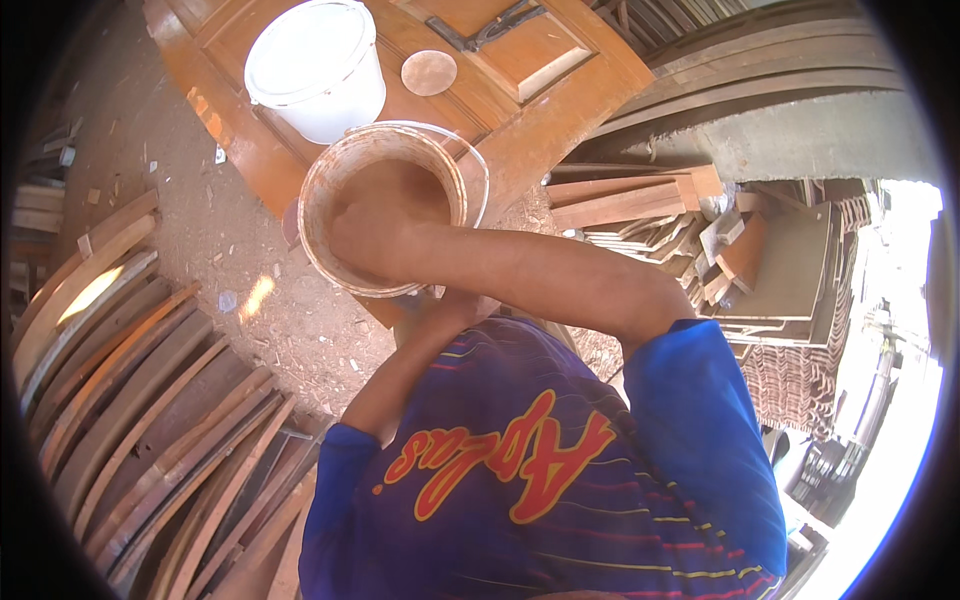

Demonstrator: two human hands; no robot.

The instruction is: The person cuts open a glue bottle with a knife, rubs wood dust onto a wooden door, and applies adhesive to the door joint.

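A whitish bucket [312, 225] smeared with brown around its rim is tilted with its mouth toward me, its thin handle [487, 180] swung to the right. My right arm reaches across into it. Deep in the mouth is my right hand [375, 235], dim against the brown inside, so its fingers do not show clearly. My left hand [465, 308] is just under the near side of the bucket, below my right forearm. Its fingers are mostly hidden, and whether it grips the bucket cannot be made out.
Beyond the bucket lies a brown panelled wooden door [530, 140], bearing a lidded white bucket [325, 75], a round disc [429, 73] and a dark tool [490, 28]. Curved boards [150, 400] lean at the left. Wood offcuts [640, 200] are stacked at the right. Shavings litter the floor [300, 340].
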